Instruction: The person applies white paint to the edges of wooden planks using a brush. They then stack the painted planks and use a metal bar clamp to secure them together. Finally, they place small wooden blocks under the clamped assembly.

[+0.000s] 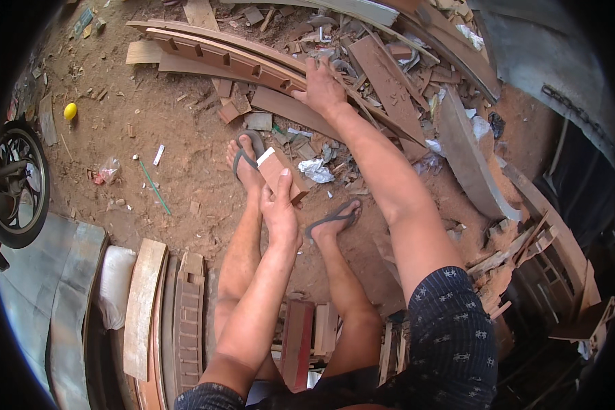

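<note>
My left hand [278, 212] is closed around a small brown wooden block [278, 174] with a white strip at its far end; the thumb lies along its top. Farther out, my right hand [322, 87] grips across a long, curved brown plank [219, 58] with a row of notches, thumb on the near side and fingers over the far side. Its fingertips are partly hard to make out. Beneath that plank lies another brown board [297, 113]. My feet in dark sandals [335, 217] stand on the dirt on either side of the block.
Loose boards [389, 89] and scraps pile up at the far right beside a curved grey board [468, 154]. Stacked planks [143, 307] and a white sack [118, 285] are at the lower left. A wheel [20, 184] and a yellow ball [70, 111] are at the left.
</note>
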The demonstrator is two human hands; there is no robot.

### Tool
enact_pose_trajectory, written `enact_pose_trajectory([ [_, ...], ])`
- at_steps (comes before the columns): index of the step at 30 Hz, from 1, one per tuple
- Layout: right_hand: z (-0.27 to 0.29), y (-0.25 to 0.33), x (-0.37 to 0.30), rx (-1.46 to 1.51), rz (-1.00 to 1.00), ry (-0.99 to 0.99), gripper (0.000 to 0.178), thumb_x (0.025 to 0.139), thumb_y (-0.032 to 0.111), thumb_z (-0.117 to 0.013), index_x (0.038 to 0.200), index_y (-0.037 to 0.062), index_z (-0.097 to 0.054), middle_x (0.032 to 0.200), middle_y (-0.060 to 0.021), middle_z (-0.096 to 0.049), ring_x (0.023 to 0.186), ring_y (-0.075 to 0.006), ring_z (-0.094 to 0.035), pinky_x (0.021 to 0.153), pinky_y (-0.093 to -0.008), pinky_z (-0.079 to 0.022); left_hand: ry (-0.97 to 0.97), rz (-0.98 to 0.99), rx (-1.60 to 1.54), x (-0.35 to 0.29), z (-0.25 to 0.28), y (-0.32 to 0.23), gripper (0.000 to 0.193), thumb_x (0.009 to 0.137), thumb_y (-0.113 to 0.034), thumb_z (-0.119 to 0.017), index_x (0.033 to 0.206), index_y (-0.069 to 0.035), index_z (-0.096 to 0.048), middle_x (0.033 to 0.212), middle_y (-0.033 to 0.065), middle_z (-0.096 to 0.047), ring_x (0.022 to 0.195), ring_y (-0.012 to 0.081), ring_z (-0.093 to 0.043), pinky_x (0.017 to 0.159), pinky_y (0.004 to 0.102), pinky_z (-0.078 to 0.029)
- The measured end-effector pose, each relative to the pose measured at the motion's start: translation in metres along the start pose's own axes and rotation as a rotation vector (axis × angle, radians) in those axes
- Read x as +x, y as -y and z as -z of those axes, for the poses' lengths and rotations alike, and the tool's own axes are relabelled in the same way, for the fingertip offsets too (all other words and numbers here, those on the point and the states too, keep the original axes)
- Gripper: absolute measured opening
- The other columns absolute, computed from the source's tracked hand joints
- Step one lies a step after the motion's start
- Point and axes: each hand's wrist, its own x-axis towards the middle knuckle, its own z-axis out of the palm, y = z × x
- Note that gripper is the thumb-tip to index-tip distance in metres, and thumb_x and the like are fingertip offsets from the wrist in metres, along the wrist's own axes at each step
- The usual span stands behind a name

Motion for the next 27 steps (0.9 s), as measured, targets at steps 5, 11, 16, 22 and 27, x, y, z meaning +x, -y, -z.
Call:
enact_pose_trajectory([
  [5, 0.007, -0.01, 0.002, 0.123, 0.068, -0.017, 0.08, 0.075, 0.043, -0.084, 0.138, 0.0079, -0.048, 0.121, -0.0176, -0.065, 0.114, -0.0347, -0.064, 0.095, -0.0436, -0.053, -0.03, 0.036, 0.039, -0.001, -0.004, 0.006, 0.043, 0.095, -0.036, -0.069, 0.12, -0.002, -0.059, 0.093, 0.0021, -0.065, 0.077, 0.0094, -0.06, 0.06, 0.025, -0.043],
  [11, 0.022, -0.012, -0.007, 0.11, 0.06, -0.088, 0.079, 0.076, 0.044, -0.081, 0.14, 0.0086, -0.05, 0.123, -0.0169, -0.065, 0.112, -0.0346, -0.065, 0.095, -0.0455, -0.051, 0.021, 0.011, 0.038, -0.002, -0.003, 0.014, 0.041, 0.096, -0.037, -0.069, 0.118, -0.003, -0.059, 0.091, 0.0014, -0.064, 0.075, 0.0088, -0.058, 0.059, 0.0252, -0.043],
  [16, 0.032, 0.011, 0.001, -0.04, 0.096, -0.281, 0.075, 0.077, 0.035, -0.082, 0.139, 0.0068, -0.051, 0.124, -0.0175, -0.065, 0.12, -0.038, -0.06, 0.101, -0.0448, -0.048, -0.009, 0.015, 0.055, -0.002, -0.004, 0.015, 0.041, 0.096, -0.038, -0.068, 0.117, -0.004, -0.06, 0.089, 0.0013, -0.064, 0.074, 0.0092, -0.058, 0.059, 0.0252, -0.042],
  [22, 0.029, 0.01, -0.006, 0.499, -0.026, -0.251, 0.027, 0.087, 0.024, -0.067, 0.103, 0.0034, -0.072, 0.108, -0.0188, -0.069, 0.11, -0.0365, -0.064, 0.094, -0.0469, -0.05, 0.009, 0.017, 0.052, -0.001, -0.011, 0.011, 0.043, 0.095, -0.039, -0.07, 0.117, -0.004, -0.059, 0.091, 0.0018, -0.065, 0.075, 0.0099, -0.059, 0.061, 0.0257, -0.043],
  [27, 0.029, -0.153, 0.046, 0.185, -0.312, -0.353, 0.032, 0.093, 0.025, -0.053, 0.101, 0.0023, -0.073, 0.109, -0.0231, -0.069, 0.113, -0.0391, -0.061, 0.102, -0.0471, -0.043, 0.015, 0.033, 0.048, 0.002, -0.012, 0.007, 0.043, 0.095, -0.038, -0.07, 0.118, -0.003, -0.058, 0.095, 0.0019, -0.065, 0.078, 0.0098, -0.06, 0.061, 0.0257, -0.043],
])
